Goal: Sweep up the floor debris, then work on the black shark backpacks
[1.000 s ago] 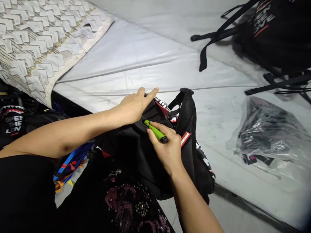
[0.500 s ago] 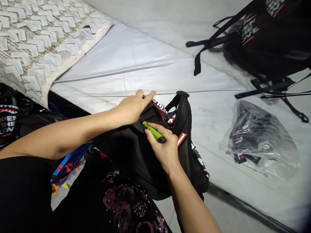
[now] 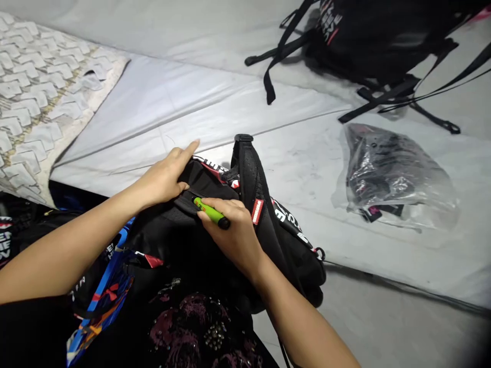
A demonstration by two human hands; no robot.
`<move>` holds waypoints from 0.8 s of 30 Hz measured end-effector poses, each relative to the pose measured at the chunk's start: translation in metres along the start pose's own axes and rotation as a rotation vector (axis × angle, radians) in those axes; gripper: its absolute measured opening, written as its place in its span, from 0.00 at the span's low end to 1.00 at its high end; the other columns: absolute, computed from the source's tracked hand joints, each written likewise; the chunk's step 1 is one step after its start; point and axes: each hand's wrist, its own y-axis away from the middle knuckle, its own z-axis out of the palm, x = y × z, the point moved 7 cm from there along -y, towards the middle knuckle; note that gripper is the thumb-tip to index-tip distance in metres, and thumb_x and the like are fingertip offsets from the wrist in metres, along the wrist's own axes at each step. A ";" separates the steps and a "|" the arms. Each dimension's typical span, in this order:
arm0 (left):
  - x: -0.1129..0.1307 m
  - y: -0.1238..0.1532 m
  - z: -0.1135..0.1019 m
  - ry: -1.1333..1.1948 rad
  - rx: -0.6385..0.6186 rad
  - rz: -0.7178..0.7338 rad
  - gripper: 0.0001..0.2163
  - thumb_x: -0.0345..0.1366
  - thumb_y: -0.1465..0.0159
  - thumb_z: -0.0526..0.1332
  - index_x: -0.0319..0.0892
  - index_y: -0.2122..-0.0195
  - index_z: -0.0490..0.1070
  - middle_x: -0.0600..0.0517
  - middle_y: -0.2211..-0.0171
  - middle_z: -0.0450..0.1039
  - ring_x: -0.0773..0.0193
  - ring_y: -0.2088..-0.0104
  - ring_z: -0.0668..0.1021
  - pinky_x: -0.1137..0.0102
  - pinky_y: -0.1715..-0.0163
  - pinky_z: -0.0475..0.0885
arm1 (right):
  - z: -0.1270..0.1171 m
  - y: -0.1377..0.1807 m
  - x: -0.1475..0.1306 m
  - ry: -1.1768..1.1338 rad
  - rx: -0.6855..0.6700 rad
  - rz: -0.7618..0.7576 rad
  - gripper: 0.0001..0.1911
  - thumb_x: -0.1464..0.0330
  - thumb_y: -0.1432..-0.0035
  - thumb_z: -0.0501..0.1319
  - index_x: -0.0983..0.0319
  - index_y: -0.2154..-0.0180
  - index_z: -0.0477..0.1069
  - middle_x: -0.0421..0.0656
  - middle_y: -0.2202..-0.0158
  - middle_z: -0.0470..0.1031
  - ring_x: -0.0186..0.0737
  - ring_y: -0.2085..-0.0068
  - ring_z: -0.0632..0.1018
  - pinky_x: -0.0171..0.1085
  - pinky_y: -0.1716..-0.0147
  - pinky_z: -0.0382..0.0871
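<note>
A black backpack [image 3: 199,240] with red and white lettering lies on its side in front of me, its padded strap [image 3: 251,176] standing up. My left hand [image 3: 163,176] rests flat on the bag's top edge, fingers stretched out and pressing the fabric. My right hand [image 3: 233,232] is closed round a small green tool with a black tip [image 3: 210,213], its point held against the bag's fabric just below the left hand.
A second black backpack [image 3: 376,36] with loose straps lies at the far right on the grey sheet [image 3: 215,97]. A clear plastic bag with black items [image 3: 387,171] lies to the right. A white patterned mat [image 3: 34,102] is at the left; blue packaging [image 3: 111,286] sits beside my lap.
The view has swung right and up, so everything sits further left in frame. Both hands keep the same hold on the bag and the green tool.
</note>
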 end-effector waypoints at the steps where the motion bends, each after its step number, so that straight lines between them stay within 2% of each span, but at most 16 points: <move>1: -0.002 0.000 0.000 0.008 -0.001 -0.007 0.46 0.35 0.39 0.63 0.52 0.27 0.31 0.45 0.42 0.62 0.51 0.44 0.72 0.64 0.48 0.70 | 0.001 0.002 0.000 -0.007 -0.004 -0.005 0.09 0.71 0.40 0.67 0.58 0.56 0.78 0.40 0.56 0.83 0.42 0.57 0.82 0.43 0.52 0.68; 5: -0.003 -0.003 -0.001 0.020 -0.002 0.015 0.47 0.36 0.39 0.64 0.51 0.27 0.30 0.44 0.40 0.61 0.50 0.41 0.70 0.59 0.43 0.68 | 0.007 0.007 0.000 0.011 -0.028 0.012 0.10 0.70 0.39 0.66 0.57 0.55 0.77 0.41 0.56 0.83 0.44 0.57 0.81 0.45 0.52 0.67; 7: -0.002 -0.003 -0.002 0.014 -0.001 0.039 0.47 0.38 0.39 0.62 0.50 0.27 0.29 0.44 0.39 0.61 0.48 0.40 0.69 0.56 0.41 0.67 | -0.004 0.012 -0.009 -0.017 0.009 -0.005 0.09 0.69 0.39 0.65 0.57 0.56 0.76 0.41 0.57 0.83 0.43 0.56 0.81 0.45 0.52 0.68; 10: -0.008 -0.001 -0.002 -0.016 0.010 0.029 0.44 0.44 0.37 0.59 0.57 0.28 0.28 0.48 0.35 0.58 0.42 0.38 0.67 0.50 0.40 0.67 | -0.044 0.026 -0.033 -0.108 0.073 -0.129 0.08 0.68 0.38 0.62 0.56 0.55 0.73 0.40 0.50 0.80 0.40 0.51 0.80 0.44 0.46 0.68; 11: -0.014 -0.002 -0.001 -0.030 0.022 0.020 0.44 0.47 0.38 0.58 0.65 0.29 0.25 0.55 0.32 0.54 0.40 0.38 0.66 0.47 0.41 0.67 | -0.062 0.032 -0.037 -0.098 0.109 -0.168 0.09 0.69 0.38 0.61 0.55 0.55 0.72 0.40 0.47 0.79 0.40 0.48 0.79 0.44 0.42 0.66; 13: -0.026 -0.010 0.001 -0.021 0.052 0.039 0.44 0.53 0.41 0.57 0.79 0.34 0.22 0.73 0.30 0.44 0.37 0.39 0.66 0.43 0.42 0.69 | -0.113 0.048 -0.023 0.024 0.314 -0.171 0.11 0.72 0.39 0.56 0.54 0.56 0.71 0.40 0.46 0.77 0.41 0.47 0.78 0.49 0.38 0.63; 15: -0.034 -0.019 0.007 0.013 0.062 0.081 0.46 0.58 0.46 0.59 0.84 0.36 0.22 0.83 0.30 0.40 0.34 0.40 0.66 0.38 0.43 0.67 | -0.179 0.073 0.019 0.246 0.672 -0.060 0.13 0.73 0.39 0.53 0.55 0.58 0.71 0.42 0.52 0.80 0.44 0.49 0.79 0.52 0.41 0.66; 17: -0.035 -0.024 0.009 0.052 0.078 0.117 0.50 0.59 0.51 0.62 0.85 0.37 0.24 0.84 0.32 0.45 0.30 0.41 0.65 0.34 0.43 0.65 | -0.237 0.099 0.083 0.496 0.880 0.199 0.13 0.72 0.39 0.53 0.59 0.57 0.74 0.48 0.55 0.80 0.47 0.53 0.79 0.50 0.48 0.70; 18: -0.034 -0.024 0.009 0.058 0.087 0.115 0.50 0.59 0.52 0.62 0.86 0.37 0.25 0.83 0.33 0.50 0.30 0.40 0.65 0.34 0.42 0.64 | -0.261 0.109 0.121 0.596 0.902 0.392 0.13 0.73 0.40 0.53 0.62 0.59 0.75 0.51 0.58 0.79 0.48 0.54 0.79 0.49 0.49 0.70; 20: -0.029 -0.019 0.006 0.032 0.091 0.070 0.46 0.58 0.47 0.60 0.86 0.37 0.25 0.80 0.37 0.58 0.32 0.39 0.65 0.36 0.41 0.65 | -0.293 0.121 0.194 0.686 0.780 0.810 0.11 0.73 0.40 0.57 0.64 0.60 0.77 0.54 0.58 0.79 0.51 0.55 0.79 0.49 0.53 0.70; 22: -0.019 -0.012 0.002 -0.006 0.063 0.018 0.44 0.53 0.41 0.59 0.77 0.33 0.26 0.70 0.36 0.60 0.37 0.37 0.64 0.41 0.38 0.64 | -0.301 0.114 0.237 0.638 0.670 0.855 0.07 0.74 0.43 0.62 0.66 0.63 0.78 0.57 0.57 0.78 0.53 0.55 0.78 0.48 0.56 0.70; 24: -0.006 -0.005 -0.002 -0.011 0.047 0.002 0.45 0.48 0.40 0.61 0.56 0.27 0.32 0.52 0.33 0.59 0.40 0.34 0.62 0.46 0.36 0.62 | -0.293 0.096 0.262 0.564 0.569 0.803 0.02 0.74 0.45 0.66 0.63 0.69 0.77 0.53 0.60 0.78 0.47 0.56 0.78 0.45 0.58 0.68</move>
